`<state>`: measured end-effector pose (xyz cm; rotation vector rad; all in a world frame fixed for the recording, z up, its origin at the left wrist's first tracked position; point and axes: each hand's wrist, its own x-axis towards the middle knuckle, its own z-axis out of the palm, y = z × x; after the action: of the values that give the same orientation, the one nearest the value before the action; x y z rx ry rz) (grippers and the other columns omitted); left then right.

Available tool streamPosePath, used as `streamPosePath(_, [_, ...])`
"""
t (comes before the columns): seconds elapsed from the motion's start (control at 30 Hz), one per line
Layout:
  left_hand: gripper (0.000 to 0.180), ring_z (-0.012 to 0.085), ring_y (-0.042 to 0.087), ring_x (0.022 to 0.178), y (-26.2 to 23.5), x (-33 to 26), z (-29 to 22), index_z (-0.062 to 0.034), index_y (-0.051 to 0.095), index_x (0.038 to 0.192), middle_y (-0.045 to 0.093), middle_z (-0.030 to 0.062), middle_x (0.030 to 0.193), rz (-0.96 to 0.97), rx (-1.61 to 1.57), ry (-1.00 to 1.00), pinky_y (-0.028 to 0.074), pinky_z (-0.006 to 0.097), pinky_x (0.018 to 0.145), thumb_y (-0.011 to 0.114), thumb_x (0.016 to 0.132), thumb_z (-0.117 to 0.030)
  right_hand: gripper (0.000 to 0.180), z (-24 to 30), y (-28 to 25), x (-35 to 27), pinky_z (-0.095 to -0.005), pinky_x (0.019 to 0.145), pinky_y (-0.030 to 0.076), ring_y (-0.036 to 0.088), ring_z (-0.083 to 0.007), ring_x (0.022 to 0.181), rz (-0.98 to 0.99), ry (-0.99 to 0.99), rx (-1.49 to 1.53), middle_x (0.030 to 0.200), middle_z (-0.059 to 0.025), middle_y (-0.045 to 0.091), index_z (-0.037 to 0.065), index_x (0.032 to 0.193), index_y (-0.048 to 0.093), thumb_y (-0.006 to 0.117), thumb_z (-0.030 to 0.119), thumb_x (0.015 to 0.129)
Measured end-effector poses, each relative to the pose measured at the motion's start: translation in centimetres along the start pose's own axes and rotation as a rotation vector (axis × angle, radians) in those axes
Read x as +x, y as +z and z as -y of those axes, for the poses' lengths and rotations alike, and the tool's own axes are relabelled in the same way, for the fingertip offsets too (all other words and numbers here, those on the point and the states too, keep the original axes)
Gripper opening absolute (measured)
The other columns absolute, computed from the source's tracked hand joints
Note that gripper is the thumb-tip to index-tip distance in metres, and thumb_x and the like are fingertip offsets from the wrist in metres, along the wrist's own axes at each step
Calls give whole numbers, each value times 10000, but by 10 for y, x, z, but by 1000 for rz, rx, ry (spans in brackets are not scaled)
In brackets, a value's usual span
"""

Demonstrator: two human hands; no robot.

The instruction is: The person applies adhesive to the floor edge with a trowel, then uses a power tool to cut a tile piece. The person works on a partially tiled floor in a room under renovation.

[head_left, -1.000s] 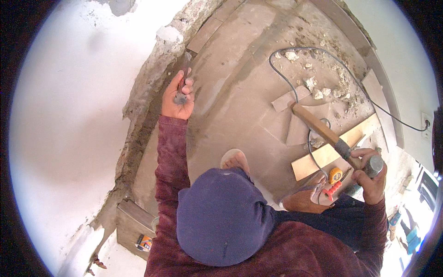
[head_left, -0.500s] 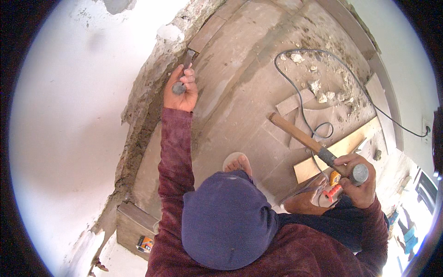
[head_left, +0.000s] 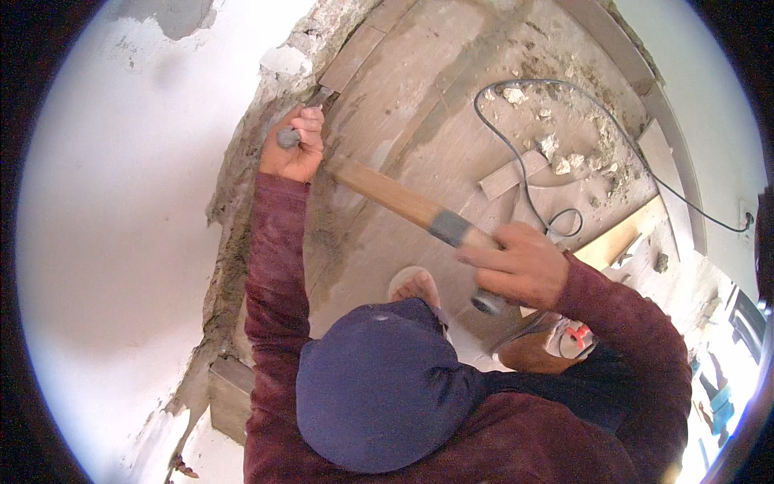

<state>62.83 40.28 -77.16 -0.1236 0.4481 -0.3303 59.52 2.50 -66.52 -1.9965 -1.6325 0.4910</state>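
My left hand (head_left: pixel 298 149) is closed around a steel chisel (head_left: pixel 321 96), its round butt showing above the fist. The chisel's flat end meets the end of a tile strip (head_left: pixel 351 60) along the broken base of the wall. My right hand (head_left: pixel 524 266), slightly blurred, grips a hammer (head_left: pixel 395 195) close to its head. The wooden handle, with a dark grey band, points left, and its blurred far end appears close to my left wrist. The metal head hangs below my right hand. A foot (head_left: pixel 415 286) shows beyond dark blue cloth (head_left: pixel 379 387).
A black cable (head_left: pixel 516 149) loops over the dusty floor tiles to a socket at right. Plaster lumps (head_left: pixel 556 153), a cut tile piece (head_left: pixel 512 176) and a pale board (head_left: pixel 625 234) lie on the right. Rough broken plaster (head_left: pixel 230 202) edges the white wall at left.
My right hand has swung the hammer left and up from the lower right, bringing its handle end toward my left hand. My left hand, with the chisel, has shifted slightly left and up.
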Motion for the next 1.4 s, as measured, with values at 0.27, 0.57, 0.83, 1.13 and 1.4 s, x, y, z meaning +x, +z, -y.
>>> streamPosePath(0.27, [114, 119, 602, 640, 10, 4, -16, 83, 408, 1013, 518, 69, 836, -112, 81, -5, 579, 257, 523, 429, 979, -25, 142, -43, 70, 66, -354, 662, 433, 532, -195, 828, -143, -109, -293, 1187, 16, 569, 178, 880, 536, 592, 247, 768])
streamPosePath(0.57, [81, 110, 604, 636, 16, 5, -11, 51, 415, 972, 513, 52, 811, -137, 119, 18, 584, 253, 529, 432, 979, -28, 130, -73, 60, 71, -357, 658, 442, 539, -198, 825, -114, -77, -401, 1109, 20, 557, 207, 894, 533, 588, 245, 782])
streamPosePath(0.83, [84, 106, 599, 616, 17, 6, -10, 28, 427, 941, 508, 36, 773, -129, 85, -34, 589, 263, 531, 416, 987, -41, 124, -69, 69, 71, -360, 661, 446, 543, -208, 805, -122, -91, -405, 1085, 28, 553, 213, 897, 537, 586, 245, 787])
streamPosePath(1.13, [137, 121, 609, 631, 16, 4, -8, 72, 412, 1003, 517, 55, 821, -130, 131, 20, 599, 282, 562, 438, 982, -61, 117, -72, 61, 70, -364, 662, 458, 548, -208, 788, -190, -33, -383, 1034, 35, 566, 201, 886, 535, 587, 236, 786])
streamPosePath(1.4, [143, 130, 620, 653, 12, 6, -12, 62, 431, 974, 528, 63, 826, -102, 141, 2, 600, 289, 562, 444, 984, -79, 172, -74, 58, 64, -383, 644, 462, 553, -226, 805, -168, -37, -329, 1101, 27, 586, 173, 897, 534, 608, 215, 747])
